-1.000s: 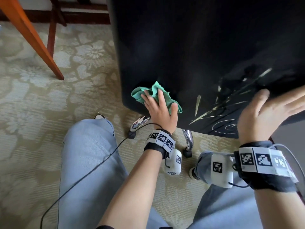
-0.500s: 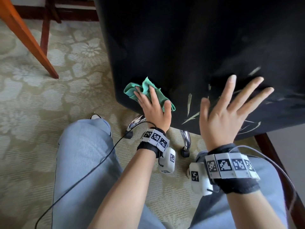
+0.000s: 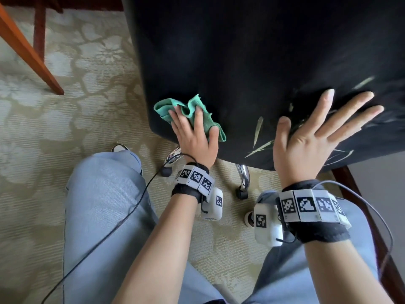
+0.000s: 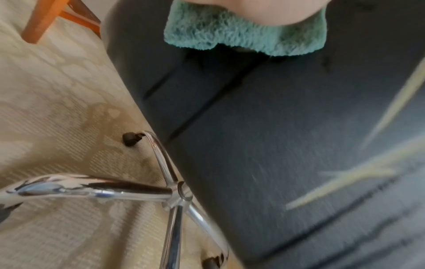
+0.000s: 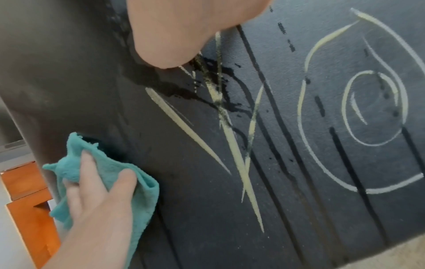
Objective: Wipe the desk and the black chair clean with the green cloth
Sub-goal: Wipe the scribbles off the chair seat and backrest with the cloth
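Note:
The black chair (image 3: 241,51) fills the upper view, its surface scrawled with yellow marks (image 3: 257,130) and dark wet streaks. My left hand (image 3: 190,119) presses the crumpled green cloth (image 3: 164,106) flat against the chair's lower left corner, fingers fairly straight on top of it. My right hand (image 3: 317,128) is spread wide against or just over the marked area, holding nothing. In the right wrist view the yellow marks (image 5: 236,145) run across the chair (image 5: 299,218), with the cloth (image 5: 147,183) under my left hand (image 5: 98,182). The left wrist view shows the cloth (image 4: 230,34) on the chair (image 4: 264,127).
The chair's chrome base (image 3: 243,174) and castors stand on the patterned carpet (image 3: 43,128). An orange wooden table leg (image 3: 28,53) slants at the upper left, and a dark wooden leg (image 3: 361,205) runs down the right. A black cable (image 3: 109,233) crosses my knee.
My right hand has moved left from the chair's right edge and spread open over the yellow marks. The left hand has stayed on the cloth at the same corner.

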